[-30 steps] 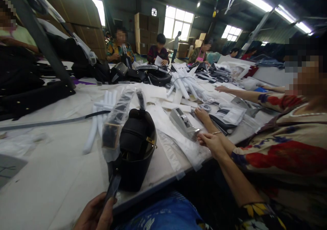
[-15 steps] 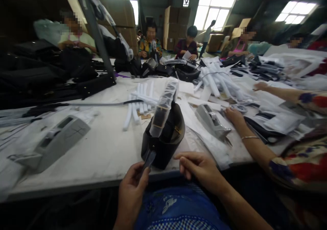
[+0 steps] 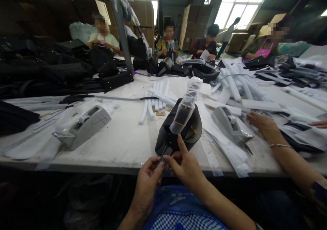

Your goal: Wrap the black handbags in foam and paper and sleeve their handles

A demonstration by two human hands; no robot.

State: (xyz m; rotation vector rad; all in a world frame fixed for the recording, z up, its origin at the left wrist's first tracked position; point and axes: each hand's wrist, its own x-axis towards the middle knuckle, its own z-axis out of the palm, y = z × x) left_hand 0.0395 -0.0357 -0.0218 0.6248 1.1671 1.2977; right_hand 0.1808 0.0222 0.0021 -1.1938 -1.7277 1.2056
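Note:
A small black handbag (image 3: 190, 133) stands near the front edge of the white table (image 3: 120, 144). Its strap, wrapped in clear plastic film (image 3: 186, 104), rises from the bag's top. The dark strap end (image 3: 165, 153) hangs down at the bag's front. My left hand (image 3: 148, 177) pinches that strap end between thumb and fingers. My right hand (image 3: 185, 163) meets it from the right, thumb and forefinger closed on the same strap end, with one finger raised against the bag.
A grey tape dispenser (image 3: 84, 127) lies left of the bag, another (image 3: 231, 124) to its right. White foam tubes (image 3: 155, 102) and a long dark strap (image 3: 112, 97) lie behind. A neighbour's hand (image 3: 262, 122) rests at right. Black bags pile at left; other people sit across.
The view swung left, centring the bag. My right hand came in from the right and closed on the strap end that my left hand keeps pinching.

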